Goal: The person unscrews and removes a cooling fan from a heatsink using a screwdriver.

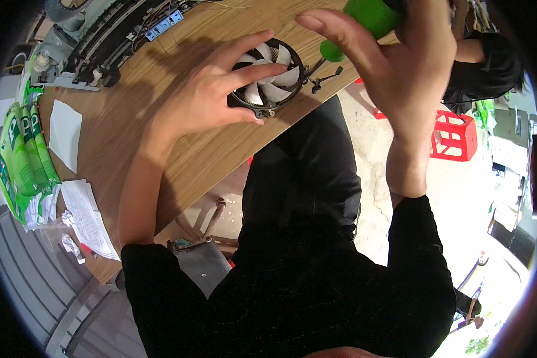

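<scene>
A round black cooling fan (pixel 277 89) with pale grey blades lies at the front edge of the wooden table. My left hand (pixel 212 89) is closed around it, thumb at the near rim, one finger across the blades and another along the far rim. Higher up at the right, my right hand (pixel 394 65) grips a screwdriver (pixel 364 24) by its green handle. Its thumb is stretched out to the left, and the other fingers are largely hidden. The screwdriver's shaft slants down to the fan's right side, where a small black lever (pixel 325 79) sticks out; the tip's exact contact cannot be made out.
A machine with black rails (pixel 119 48) stands at the table's back left. Green packets (pixel 27 158), white paper (pixel 65 134) and a printed sheet (pixel 89 215) lie along the left side. A red stool (pixel 453 136) stands on the floor at right, near another person's dark sleeve (pixel 489 68).
</scene>
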`<act>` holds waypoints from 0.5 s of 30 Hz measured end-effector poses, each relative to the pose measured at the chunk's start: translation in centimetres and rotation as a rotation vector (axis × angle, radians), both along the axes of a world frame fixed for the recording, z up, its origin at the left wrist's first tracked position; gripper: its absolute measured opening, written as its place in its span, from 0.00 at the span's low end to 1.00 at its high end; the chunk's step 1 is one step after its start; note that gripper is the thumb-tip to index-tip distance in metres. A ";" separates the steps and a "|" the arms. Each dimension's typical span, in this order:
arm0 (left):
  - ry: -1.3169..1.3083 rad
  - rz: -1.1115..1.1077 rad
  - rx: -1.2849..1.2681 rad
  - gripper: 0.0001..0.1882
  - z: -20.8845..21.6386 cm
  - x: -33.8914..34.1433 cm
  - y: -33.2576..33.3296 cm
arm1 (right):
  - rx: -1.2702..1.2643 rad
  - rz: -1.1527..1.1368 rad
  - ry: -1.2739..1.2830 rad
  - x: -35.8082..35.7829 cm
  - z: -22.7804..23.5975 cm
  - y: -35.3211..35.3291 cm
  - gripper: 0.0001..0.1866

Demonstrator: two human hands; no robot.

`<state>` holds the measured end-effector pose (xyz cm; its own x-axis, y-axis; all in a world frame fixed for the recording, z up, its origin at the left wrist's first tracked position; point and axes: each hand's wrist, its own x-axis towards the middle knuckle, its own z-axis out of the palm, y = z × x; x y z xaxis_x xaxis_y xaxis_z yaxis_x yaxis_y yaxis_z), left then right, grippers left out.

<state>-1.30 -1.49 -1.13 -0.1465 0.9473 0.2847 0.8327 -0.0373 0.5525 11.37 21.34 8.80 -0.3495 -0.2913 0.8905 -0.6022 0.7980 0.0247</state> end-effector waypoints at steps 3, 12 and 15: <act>0.028 0.015 -0.009 0.43 -0.2 0.0 -0.2 | -0.130 -0.170 -0.195 0.1 -0.7 -1.9 0.39; 0.039 0.000 -0.012 0.43 -0.1 -0.2 0.1 | -0.024 -0.173 -0.339 1.3 1.0 -1.1 0.34; 0.062 0.011 -0.007 0.43 -0.1 -0.1 -0.1 | -0.386 0.030 -0.349 1.0 0.4 -2.5 0.31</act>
<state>-1.38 -1.60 -1.24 -0.1393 0.9476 0.2873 0.8659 -0.0242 0.4996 12.32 18.88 9.21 -0.6411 0.0207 0.7672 -0.5447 0.6919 -0.4738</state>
